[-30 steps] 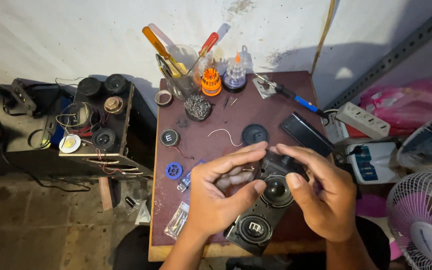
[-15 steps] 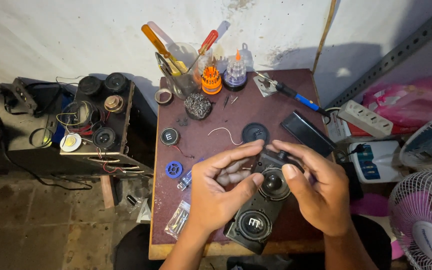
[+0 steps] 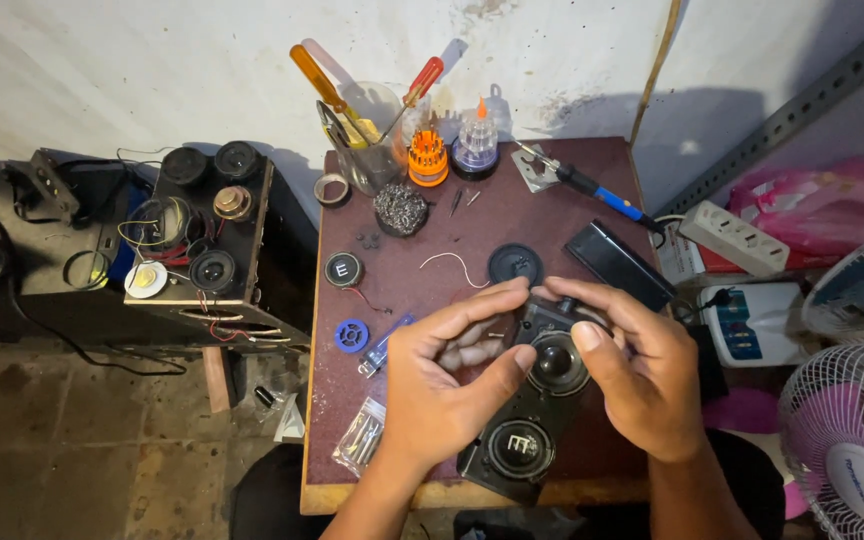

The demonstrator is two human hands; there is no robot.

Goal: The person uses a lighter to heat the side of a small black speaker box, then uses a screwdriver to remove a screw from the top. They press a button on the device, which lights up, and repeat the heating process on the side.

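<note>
A small black speaker unit (image 3: 527, 420) with two round cones lies on the dark red table (image 3: 512, 215) near its front edge. My left hand (image 3: 447, 375) grips its left side, thumb against the upper cone (image 3: 558, 362). My right hand (image 3: 632, 370) holds the right side, fingers curled over the top end of the unit and thumb resting on the upper cone's rim. The lower cone (image 3: 518, 447) is uncovered.
On the table: a jar of screwdrivers (image 3: 367, 130), an orange bit holder (image 3: 428, 158), a soldering iron (image 3: 592, 190), a black box (image 3: 617, 263), a round black cap (image 3: 515, 264), a small driver (image 3: 344, 269), a blue spool (image 3: 351, 335). An open speaker cabinet (image 3: 207, 240) stands left; a fan (image 3: 852, 440) right.
Both hands have shifted slightly up the speaker unit and closed in around its upper cone. The unit lies in much the same place.
</note>
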